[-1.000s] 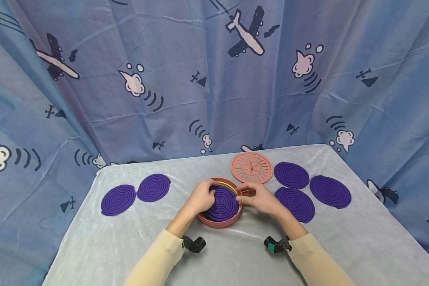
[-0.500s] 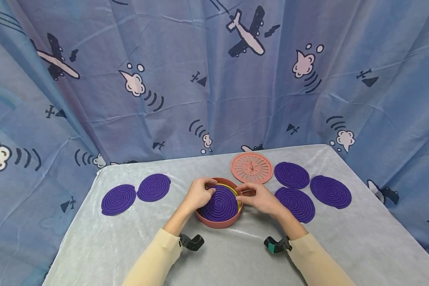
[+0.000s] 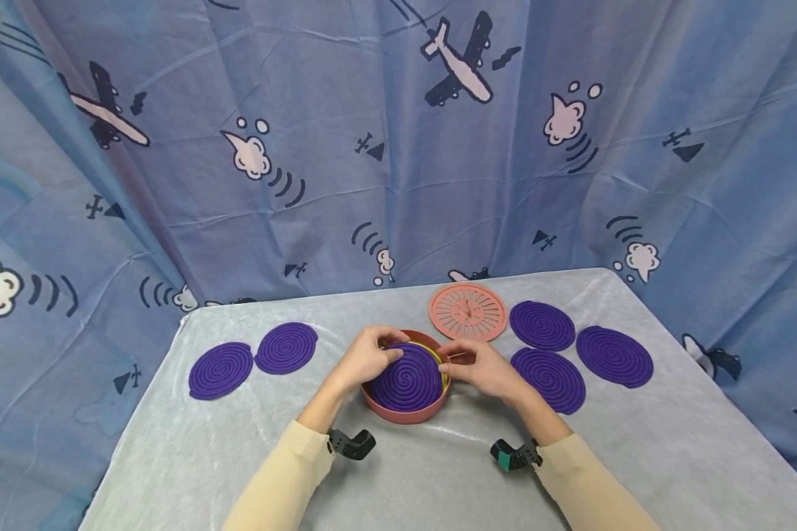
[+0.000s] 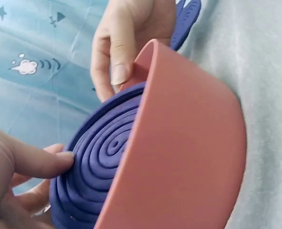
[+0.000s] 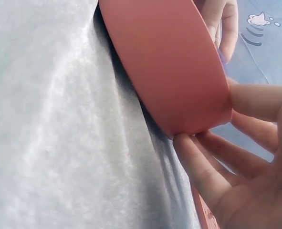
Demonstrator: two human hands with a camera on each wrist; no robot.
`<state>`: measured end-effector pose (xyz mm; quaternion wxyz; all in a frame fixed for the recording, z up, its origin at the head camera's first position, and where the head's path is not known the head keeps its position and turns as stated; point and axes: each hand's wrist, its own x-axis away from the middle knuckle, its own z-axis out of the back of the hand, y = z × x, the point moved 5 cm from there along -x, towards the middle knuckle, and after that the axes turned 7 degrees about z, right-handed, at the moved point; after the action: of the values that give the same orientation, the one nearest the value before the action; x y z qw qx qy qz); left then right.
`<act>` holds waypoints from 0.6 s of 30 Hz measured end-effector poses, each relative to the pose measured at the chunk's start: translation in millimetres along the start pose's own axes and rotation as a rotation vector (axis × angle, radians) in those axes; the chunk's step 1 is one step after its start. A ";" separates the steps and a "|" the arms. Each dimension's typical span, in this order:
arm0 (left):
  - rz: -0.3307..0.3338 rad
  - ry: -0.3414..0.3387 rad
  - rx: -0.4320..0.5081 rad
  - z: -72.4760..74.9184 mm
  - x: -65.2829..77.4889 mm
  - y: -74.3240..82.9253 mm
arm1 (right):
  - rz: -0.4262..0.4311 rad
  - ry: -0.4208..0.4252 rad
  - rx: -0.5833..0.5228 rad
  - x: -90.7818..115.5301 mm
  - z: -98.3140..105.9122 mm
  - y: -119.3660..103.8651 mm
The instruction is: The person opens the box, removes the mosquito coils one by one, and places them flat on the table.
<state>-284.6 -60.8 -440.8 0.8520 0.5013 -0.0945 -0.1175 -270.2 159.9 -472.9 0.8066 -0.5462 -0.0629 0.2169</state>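
A purple spiral mosquito coil [image 3: 406,380] lies in the mouth of a round coral box [image 3: 405,417] in the head view. My left hand [image 3: 364,360] pinches the coil's left edge, thumb on top and fingers at the underside. The left wrist view shows that coil tilted, its near edge above the box rim. On the opposite side, my right hand [image 3: 480,367] holds the box wall; the right wrist view has its thumb at the rim and fingertips along the outside. A yellow edge [image 3: 444,377] shows inside the box, mostly hidden by the coil.
Behind the box lies a coral slotted lid [image 3: 446,325]. Two purple coils [image 3: 221,370] rest on the left of the cloth-covered table [image 3: 432,479], and several more coils [image 3: 547,378] on the right. A patterned blue curtain [image 3: 398,162] hangs behind.
My left hand has shifted a little left, from over the coil to its edge, and the coil has slid slightly left with it. My right hand has stayed at the box.
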 end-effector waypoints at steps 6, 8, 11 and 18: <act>-0.001 -0.109 0.087 3.1 3.6 0.7 | -0.014 0.000 -0.004 0.1 0.5 0.0; 0.002 -0.143 0.109 3.6 4.2 1.6 | -0.019 0.004 -0.004 0.1 0.7 0.0; 0.011 -0.169 0.134 4.6 4.4 2.3 | -0.022 0.006 -0.005 -0.1 0.5 0.1; 0.011 -0.045 0.130 18.3 4.9 4.8 | -0.015 0.007 -0.001 -0.1 -0.1 -1.3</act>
<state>-284.6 -75.2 -427.6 0.8161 0.5521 -0.1238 -0.1175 -269.9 159.4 -471.7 0.8081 -0.5470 -0.0643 0.2091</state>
